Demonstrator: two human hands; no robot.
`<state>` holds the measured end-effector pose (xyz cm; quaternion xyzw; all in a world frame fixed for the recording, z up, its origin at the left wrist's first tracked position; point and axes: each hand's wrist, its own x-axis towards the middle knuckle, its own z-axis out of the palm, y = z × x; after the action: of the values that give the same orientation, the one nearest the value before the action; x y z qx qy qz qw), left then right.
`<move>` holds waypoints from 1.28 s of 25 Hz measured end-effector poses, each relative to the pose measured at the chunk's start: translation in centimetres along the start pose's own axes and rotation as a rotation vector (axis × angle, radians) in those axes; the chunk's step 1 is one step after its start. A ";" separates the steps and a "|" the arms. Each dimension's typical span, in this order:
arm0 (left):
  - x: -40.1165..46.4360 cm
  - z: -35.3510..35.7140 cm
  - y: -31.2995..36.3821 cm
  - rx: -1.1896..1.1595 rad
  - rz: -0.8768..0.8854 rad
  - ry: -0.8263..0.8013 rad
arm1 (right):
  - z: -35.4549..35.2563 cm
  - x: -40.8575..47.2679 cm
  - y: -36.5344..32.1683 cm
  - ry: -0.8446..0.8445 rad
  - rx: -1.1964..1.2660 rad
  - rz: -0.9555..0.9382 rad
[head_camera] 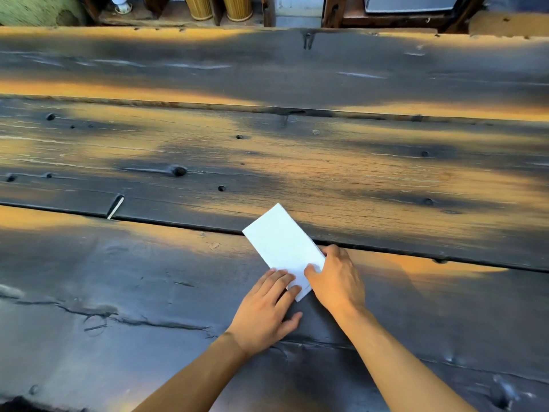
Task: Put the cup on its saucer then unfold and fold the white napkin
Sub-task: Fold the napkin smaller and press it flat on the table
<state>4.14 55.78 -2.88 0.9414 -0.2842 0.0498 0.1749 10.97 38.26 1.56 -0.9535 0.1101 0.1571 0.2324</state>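
- Far to the left of the white napkin, a small pale-edged sliver sticks out of the gap between two planks of the dark wooden table; I cannot tell what it is, and it looks unrelated to the job.
- The left hand lies flat at the napkin's near-left corner, fingers spread and pressing down on the paper, with the thumb resting on bare wood below the napkin. It pinches nothing — it acts as a weight, probably so the sheet does not slide while the other hand works.
- The napkin itself sits across the plank seam in front of the person, a narrow folded rectangle tilted with its far end pointing up and left. Its flat, crisp shape suggests it is in a folded state; whether this is the starting fold or the finished one I cannot judge.
- The right hand holds the napkin's near-right edge, thumb on top and fingers curled round the side — a light pinch of the paper's edge, well placed either to lift a layer or to press a crease.
- No cup or saucer shows anywhere around the napkin, so that step cannot be checked here.
- Beyond the table's far edge, above the napkin, stand two bamboo-like cylinders.
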 end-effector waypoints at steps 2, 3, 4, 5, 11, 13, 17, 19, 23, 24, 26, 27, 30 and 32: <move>-0.6 0.4 0.3 0.042 0.034 0.080 | 0.0 -0.6 0.2 -0.056 0.035 0.086; -0.8 0.4 0.3 0.051 0.043 0.101 | 0.0 -0.8 0.5 -0.098 0.062 0.132; -0.8 0.2 0.2 0.053 0.047 0.110 | 0.0 -1.0 0.7 -0.142 0.096 0.176; -0.7 -0.1 0.2 0.052 0.048 0.106 | -0.1 -1.2 1.0 -0.179 0.139 0.213; 0.1 -1.8 0.0 0.018 -0.022 0.044 | -1.4 -1.5 0.6 -0.397 0.782 0.504; 0.3 -1.9 -0.1 -0.033 -0.066 0.108 | -1.9 -1.7 0.5 -0.510 0.888 0.527; 0.6 -2.0 -0.3 -0.089 -0.083 0.171 | -1.6 -2.0 1.5 -0.351 0.894 0.458; 0.7 -2.3 -0.6 -0.090 -0.075 0.184 | -1.3 -2.0 3.0 -0.008 0.704 0.319; 0.9 -3.3 -1.1 -0.073 -0.069 0.209 | -0.6 -2.2 5.2 0.107 0.184 -0.403; 1.0 -3.5 -1.2 -0.063 -0.060 0.211 | -0.4 -2.0 5.3 0.078 0.087 -0.567; 1.1 -3.7 -1.2 -0.049 -0.043 0.213 | -0.2 -1.1 5.2 0.087 0.014 -0.784; 1.1 -3.8 -1.3 -0.052 -0.040 0.212 | -0.2 -0.7 5.0 0.110 0.016 -0.844; 0.7 -3.9 -1.6 -0.085 -0.024 0.174 | -0.4 0.2 5.0 0.185 0.042 -0.946; 0.5 -3.9 -1.9 -0.086 -0.001 0.109 | -0.6 0.1 5.0 0.182 0.033 -0.954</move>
<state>5.65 58.38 0.27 0.9289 -0.2758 0.0888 0.2307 9.83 33.56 -0.01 -0.9036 -0.3171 -0.0529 0.2829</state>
